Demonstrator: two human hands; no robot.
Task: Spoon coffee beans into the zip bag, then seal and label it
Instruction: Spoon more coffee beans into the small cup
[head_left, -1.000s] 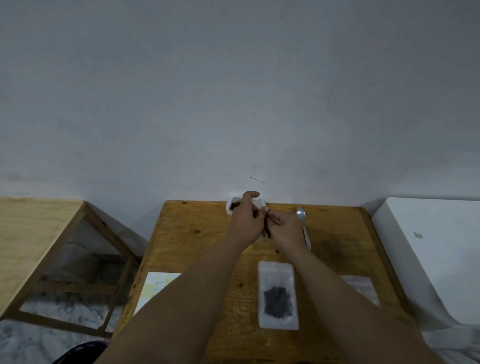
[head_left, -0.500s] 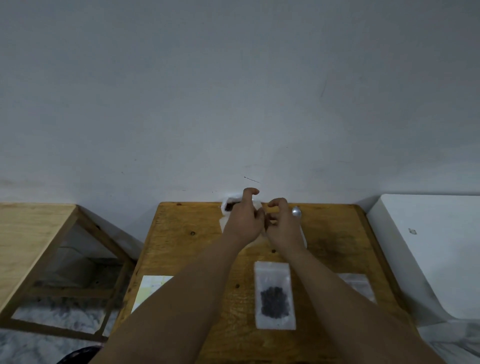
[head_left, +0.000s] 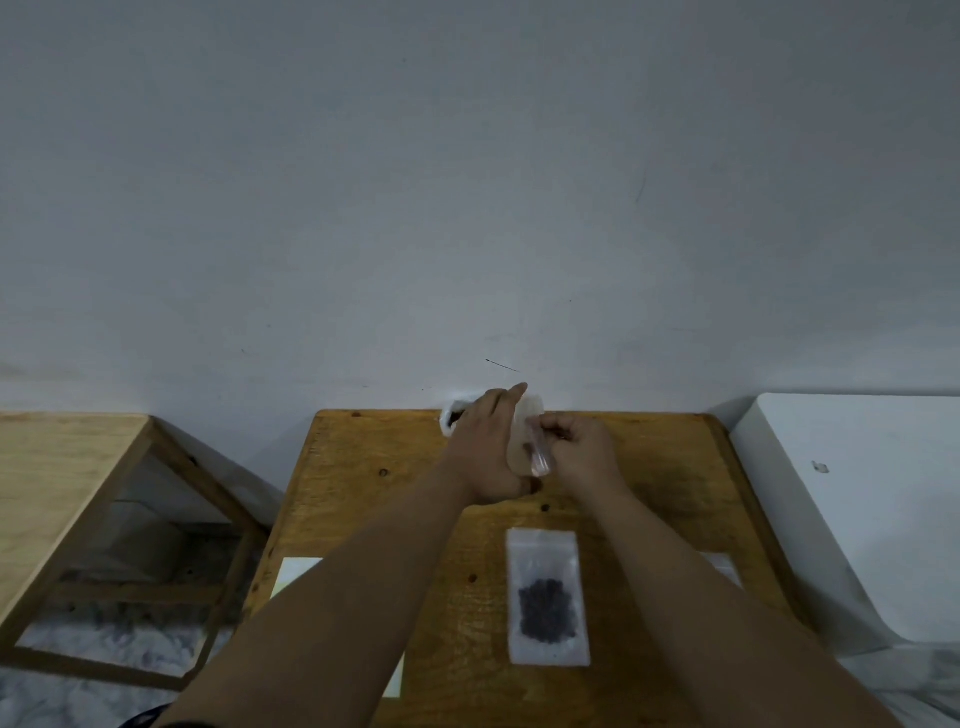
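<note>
The right hand (head_left: 582, 452) pinches an edge of the zip bag (head_left: 522, 444), which lies against the flat left hand (head_left: 485, 452) just beside it; it looks light and floppy, so grip its stiffer top strip.

Wooden table (head_left: 363, 467), grey wall (head_left: 467, 182), white box (head_left: 857, 493)

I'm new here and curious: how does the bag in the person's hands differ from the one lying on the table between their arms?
The held bag is held up between the left hand and right hand; the lying bag rests flat on the table. The lying bag holds a dark heap of beans; the held bag looks nearly empty. Both are clear plastic.
</note>
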